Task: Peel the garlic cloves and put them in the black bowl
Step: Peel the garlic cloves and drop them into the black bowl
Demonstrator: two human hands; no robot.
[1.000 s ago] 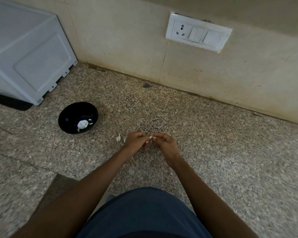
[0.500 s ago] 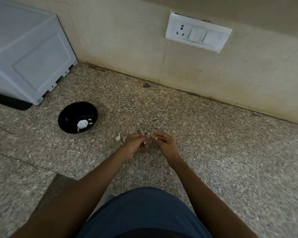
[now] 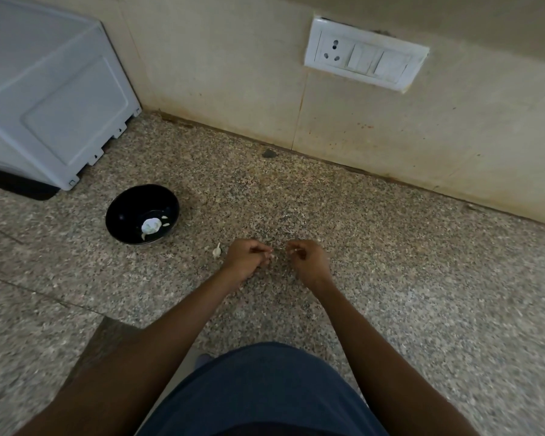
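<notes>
Black and glossy, the bowl [image 3: 132, 212] sits on the speckled granite counter [image 3: 390, 262] and serves as the landmark here: inside it, toward its right side, lie a white lump of garlic [image 3: 151, 225] and a few pale slivers. Just right of the bowl and a little nearer the person, a single small garlic clove [image 3: 216, 250] lies on the stone, its thin tip pointing up. Beside that clove, further right of the bowl, the left hand [image 3: 245, 259] hovers with fingers curled in, and a pale fleck shows at its fingertips; whether it pinches a clove is too small to tell. The right hand [image 3: 307, 259] is further right again, apart from the left by a narrow gap, fingers likewise curled around something whitish that cannot be made out. Behind and left of the bowl stands a white appliance [image 3: 44, 99]. Far to the bowl's right, on the beige wall, is a white socket and switch plate [image 3: 365, 59].
</notes>
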